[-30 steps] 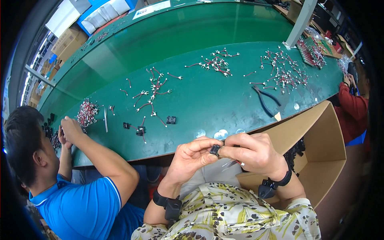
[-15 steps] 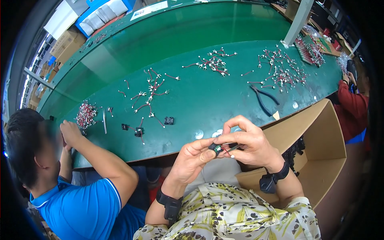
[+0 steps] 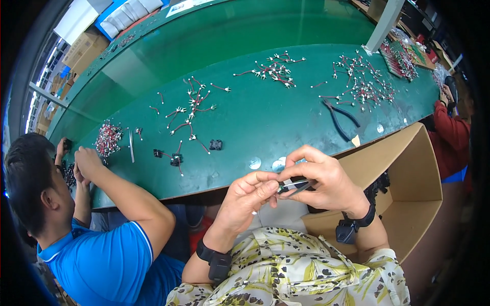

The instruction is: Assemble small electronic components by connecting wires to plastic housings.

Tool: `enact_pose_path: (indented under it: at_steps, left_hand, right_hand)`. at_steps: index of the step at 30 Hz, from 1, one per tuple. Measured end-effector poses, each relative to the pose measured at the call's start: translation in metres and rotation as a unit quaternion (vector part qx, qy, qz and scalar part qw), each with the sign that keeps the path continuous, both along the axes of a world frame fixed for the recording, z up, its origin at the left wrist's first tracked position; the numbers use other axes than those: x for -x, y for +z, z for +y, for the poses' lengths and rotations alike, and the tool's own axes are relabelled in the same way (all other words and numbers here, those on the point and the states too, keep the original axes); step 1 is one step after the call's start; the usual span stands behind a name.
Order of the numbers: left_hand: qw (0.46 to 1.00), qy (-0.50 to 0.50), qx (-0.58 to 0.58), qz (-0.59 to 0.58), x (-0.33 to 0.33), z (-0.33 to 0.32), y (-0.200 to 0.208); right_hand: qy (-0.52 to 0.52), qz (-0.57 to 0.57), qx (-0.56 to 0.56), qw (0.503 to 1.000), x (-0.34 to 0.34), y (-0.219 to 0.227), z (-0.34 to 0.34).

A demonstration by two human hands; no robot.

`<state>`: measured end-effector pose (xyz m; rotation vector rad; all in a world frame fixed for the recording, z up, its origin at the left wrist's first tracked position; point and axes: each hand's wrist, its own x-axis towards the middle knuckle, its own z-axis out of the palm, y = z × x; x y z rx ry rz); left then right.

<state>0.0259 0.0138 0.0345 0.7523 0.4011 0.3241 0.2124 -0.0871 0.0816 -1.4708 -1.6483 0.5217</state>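
Observation:
In front of my body, just off the table's near edge, both hands meet around a small black part (image 3: 284, 188) with a bit of green board on it. My left hand (image 3: 249, 196) pinches it between thumb and fingers, which cover much of it. A small white connector end (image 3: 254, 212) shows below that hand. My right hand (image 3: 322, 182) is closed on metal tweezers (image 3: 302, 186), whose tips point left toward the black part. Whether the tips touch it I cannot tell.
On the green table (image 3: 235, 122) lie several loose red-and-white wire leads (image 3: 194, 104), black parts (image 3: 176, 159) and pliers (image 3: 339, 120). An open cardboard box (image 3: 416, 173) stands to my right. A co-worker in blue (image 3: 109, 255) sits close on my left; another in red (image 3: 451, 130) is far right.
The black part has turned in my left fingers, and the red wire that hung beside it no longer shows there. The tweezers now lie nearer the part. The co-worker's second hand has come into view.

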Motion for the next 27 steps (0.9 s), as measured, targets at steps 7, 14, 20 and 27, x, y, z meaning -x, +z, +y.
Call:
enact_pose_path:
  at_steps: [7, 14, 20, 27]
  left_hand:
    - [1.0, -0.007, 0.002, 0.019, 0.005, 0.005, -0.001]
    - [0.995, 0.064, -0.078, 0.026, 0.007, 0.002, 0.004]
    - [0.988, 0.109, -0.107, -0.013, 0.01, -0.001, 0.004]
    - [0.979, 0.115, -0.171, -0.008, 0.011, -0.003, 0.007]
  right_hand:
    - [0.002, 0.001, 0.019, 1.0, 0.001, -0.002, 0.001]
    - [-0.063, 0.038, 0.049, 0.996, 0.007, 0.022, -0.005]
    - [-0.077, -0.123, -0.097, 0.985, 0.02, 0.005, -0.001]
    - [-0.078, -0.171, -0.102, 0.977, 0.021, 0.005, -0.001]
